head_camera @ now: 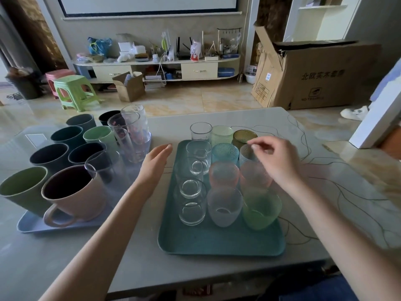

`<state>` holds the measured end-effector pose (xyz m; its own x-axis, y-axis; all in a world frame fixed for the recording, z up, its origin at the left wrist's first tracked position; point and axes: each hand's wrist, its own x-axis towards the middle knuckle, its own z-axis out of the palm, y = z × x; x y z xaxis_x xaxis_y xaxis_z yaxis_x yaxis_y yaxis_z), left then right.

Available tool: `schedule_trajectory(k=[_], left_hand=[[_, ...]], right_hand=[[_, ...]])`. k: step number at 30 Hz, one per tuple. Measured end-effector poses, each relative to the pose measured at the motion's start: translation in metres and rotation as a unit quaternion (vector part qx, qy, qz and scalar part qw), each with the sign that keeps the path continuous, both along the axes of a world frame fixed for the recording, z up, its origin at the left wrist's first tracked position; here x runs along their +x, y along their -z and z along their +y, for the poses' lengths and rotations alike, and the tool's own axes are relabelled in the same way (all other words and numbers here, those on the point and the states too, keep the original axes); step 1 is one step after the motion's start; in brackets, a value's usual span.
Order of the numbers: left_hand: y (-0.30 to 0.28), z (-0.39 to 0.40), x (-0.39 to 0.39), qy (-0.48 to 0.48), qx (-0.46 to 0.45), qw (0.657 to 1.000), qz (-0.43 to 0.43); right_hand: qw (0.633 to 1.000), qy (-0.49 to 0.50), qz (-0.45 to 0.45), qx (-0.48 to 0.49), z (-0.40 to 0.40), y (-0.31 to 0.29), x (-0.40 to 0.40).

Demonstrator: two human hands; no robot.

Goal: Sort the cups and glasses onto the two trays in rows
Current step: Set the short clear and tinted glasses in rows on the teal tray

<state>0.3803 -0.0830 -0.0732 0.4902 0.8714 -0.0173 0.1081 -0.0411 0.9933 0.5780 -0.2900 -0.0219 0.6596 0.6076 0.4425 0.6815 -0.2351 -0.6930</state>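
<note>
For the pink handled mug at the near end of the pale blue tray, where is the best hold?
Probably the loop handle of the pink mug: it faces the person, so come from the near side. The green cup crowds its left.

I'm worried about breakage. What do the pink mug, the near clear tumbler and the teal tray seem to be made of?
The pink mug looks like matte plastic or a fibre composite: opaque, dull, no glare. The near clear tumbler looks like glass, fully see-through with a thick bright base, though clear plastic is possible. The teal tray looks like matte speckled plastic with a rounded rim.
</note>
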Motion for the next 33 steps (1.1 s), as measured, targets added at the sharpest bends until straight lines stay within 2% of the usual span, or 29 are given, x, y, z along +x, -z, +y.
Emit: schedule_trajectory(k=[5, 8, 10, 15, 24, 30, 33], left_hand=[[-0.027, 0.010, 0.041, -0.018, 0.080, 0.987, 0.141], [-0.031, 0.012, 0.061, 0.018, 0.120, 0.963, 0.241], [-0.031, 0.014, 0.067, 0.035, 0.134, 0.953, 0.270], [-0.031, 0.017, 0.062, 0.037, 0.167, 0.947, 0.272], [-0.029, 0.013, 0.051, -0.038, 0.218, 0.928, 0.299], [-0.023, 0.013, 0.043, -0.022, 0.138, 0.963, 0.231], [-0.015, 0.004, 0.031, -0.060, 0.027, 0.991, 0.118]], right_hand=[[0.983, -0.053, -0.075, -0.160, 0.024, -0.010, -0.025], [0.978, -0.056, -0.070, -0.188, 0.035, -0.008, -0.024], [0.977, -0.053, -0.070, -0.196, 0.040, -0.006, -0.022], [0.968, -0.046, -0.085, -0.232, 0.050, 0.001, -0.019], [0.969, -0.076, -0.053, -0.227, 0.055, 0.008, -0.018], [0.971, -0.108, -0.038, -0.212, 0.064, -0.001, -0.022], [0.967, -0.132, -0.052, -0.211, 0.070, -0.004, -0.031]])
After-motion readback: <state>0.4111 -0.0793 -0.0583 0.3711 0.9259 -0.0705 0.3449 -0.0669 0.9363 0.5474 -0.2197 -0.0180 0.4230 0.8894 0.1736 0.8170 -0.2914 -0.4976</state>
